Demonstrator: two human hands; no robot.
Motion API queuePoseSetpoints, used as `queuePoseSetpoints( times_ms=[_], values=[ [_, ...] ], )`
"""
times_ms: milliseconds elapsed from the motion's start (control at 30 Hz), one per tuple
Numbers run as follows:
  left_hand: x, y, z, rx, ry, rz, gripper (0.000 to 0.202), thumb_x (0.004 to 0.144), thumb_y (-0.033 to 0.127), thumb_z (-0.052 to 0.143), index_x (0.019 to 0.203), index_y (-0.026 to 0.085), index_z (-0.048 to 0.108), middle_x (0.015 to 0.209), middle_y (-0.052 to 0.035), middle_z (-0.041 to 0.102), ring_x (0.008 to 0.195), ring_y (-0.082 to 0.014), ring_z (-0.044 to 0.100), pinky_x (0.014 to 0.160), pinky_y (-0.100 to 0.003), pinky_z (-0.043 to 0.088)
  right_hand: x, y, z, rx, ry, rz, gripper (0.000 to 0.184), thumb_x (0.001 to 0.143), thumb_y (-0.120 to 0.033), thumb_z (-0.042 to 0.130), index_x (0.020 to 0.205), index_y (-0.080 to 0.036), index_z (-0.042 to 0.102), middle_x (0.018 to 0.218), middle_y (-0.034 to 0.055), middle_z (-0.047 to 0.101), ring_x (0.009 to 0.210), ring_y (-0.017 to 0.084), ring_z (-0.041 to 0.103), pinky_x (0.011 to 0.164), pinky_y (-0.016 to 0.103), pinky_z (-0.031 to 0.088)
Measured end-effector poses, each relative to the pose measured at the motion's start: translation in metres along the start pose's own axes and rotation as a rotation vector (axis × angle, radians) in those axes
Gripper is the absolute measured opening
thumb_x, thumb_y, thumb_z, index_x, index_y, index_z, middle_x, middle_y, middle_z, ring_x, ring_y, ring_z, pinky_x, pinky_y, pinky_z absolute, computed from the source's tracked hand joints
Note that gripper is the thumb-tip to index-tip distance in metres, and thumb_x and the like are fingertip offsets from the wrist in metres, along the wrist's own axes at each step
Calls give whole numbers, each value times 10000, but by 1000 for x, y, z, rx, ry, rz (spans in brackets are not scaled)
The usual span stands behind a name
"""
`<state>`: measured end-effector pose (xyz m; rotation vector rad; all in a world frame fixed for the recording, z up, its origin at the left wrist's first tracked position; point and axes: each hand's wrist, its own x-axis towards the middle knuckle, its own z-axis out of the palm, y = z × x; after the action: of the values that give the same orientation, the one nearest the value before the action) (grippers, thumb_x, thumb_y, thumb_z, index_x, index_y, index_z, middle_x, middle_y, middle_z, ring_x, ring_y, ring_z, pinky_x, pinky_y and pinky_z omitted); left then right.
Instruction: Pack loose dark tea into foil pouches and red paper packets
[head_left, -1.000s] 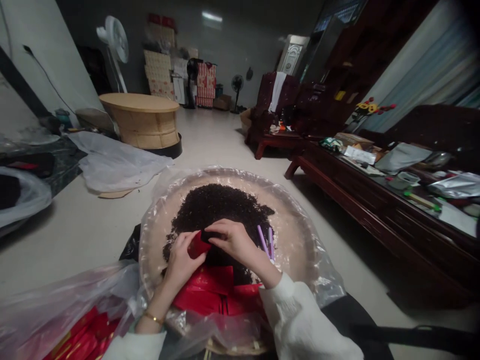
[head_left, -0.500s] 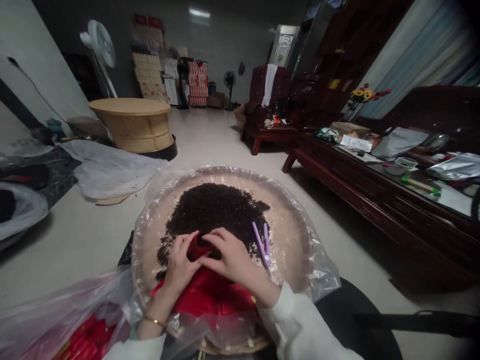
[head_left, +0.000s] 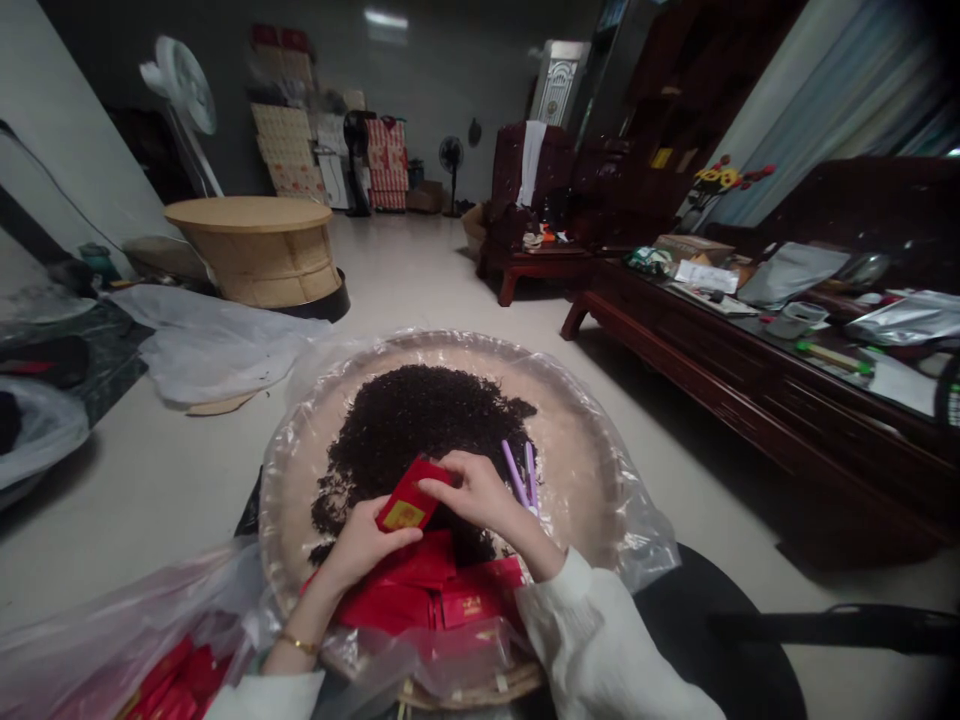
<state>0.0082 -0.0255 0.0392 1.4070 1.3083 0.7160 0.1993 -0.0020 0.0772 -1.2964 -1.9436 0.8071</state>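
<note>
both hands grip one red packet: the left hand holds its lower end, the right hand pinches its upper end between thumb and fingers, and it sits tilted between them above the tray. the step in hand looks like steadying and straightening this packet; the next move seems to call for a firm left grip, so the right can shift its hold without a slip.

largest first, one round tray lies beneath the hands, covered in clear plastic. left of the left hand is one translucent bag of jumbled red pouches, which i cannot count. beyond the hands spreads one dark leafy heap. nearer the body than the hands, at least three flat packets overlap, hiding an exact count. just beside the right hand lies one purple two-armed tool. smallest is one yellow label, near the left fingers.
</note>
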Motion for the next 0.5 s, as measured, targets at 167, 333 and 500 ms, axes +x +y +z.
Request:
queuePoseSetpoints(
  times_ms=[167, 333, 500],
  values=[
    [-2, 1, 2, -89, -96, -41, 415, 535, 319, 794, 891, 135, 683, 756, -13, 719, 692, -192, 643, 678, -296, 518, 2, 5, 9, 43, -101, -45, 224, 810, -257, 704, 618, -155, 652, 614, -40, 507, 577, 83, 476, 546, 191, 331],
    [-4, -3, 2, -398, -234, -163, 656, 607, 581, 745, 1073, 138, 617, 814, -41, 719, 678, -204, 686, 675, -328, 542, 1, 4, 14, 133, -199, -90, 246, 817, -200, 682, 581, -151, 633, 623, -37, 540, 588, 85, 517, 556, 179, 359],
    [-7, 0, 3, -501, -241, -219, 692, 570, 606, 771, 1054, 133, 624, 840, -68, 727, 640, -202, 698, 681, -332, 552, -1, 4, 17, 169, -52, -47, 88, 812, -234, 682, 757, -180, 724, 732, -4, 688, 682, 124, 616, 623, 199, 430]
  ],
)
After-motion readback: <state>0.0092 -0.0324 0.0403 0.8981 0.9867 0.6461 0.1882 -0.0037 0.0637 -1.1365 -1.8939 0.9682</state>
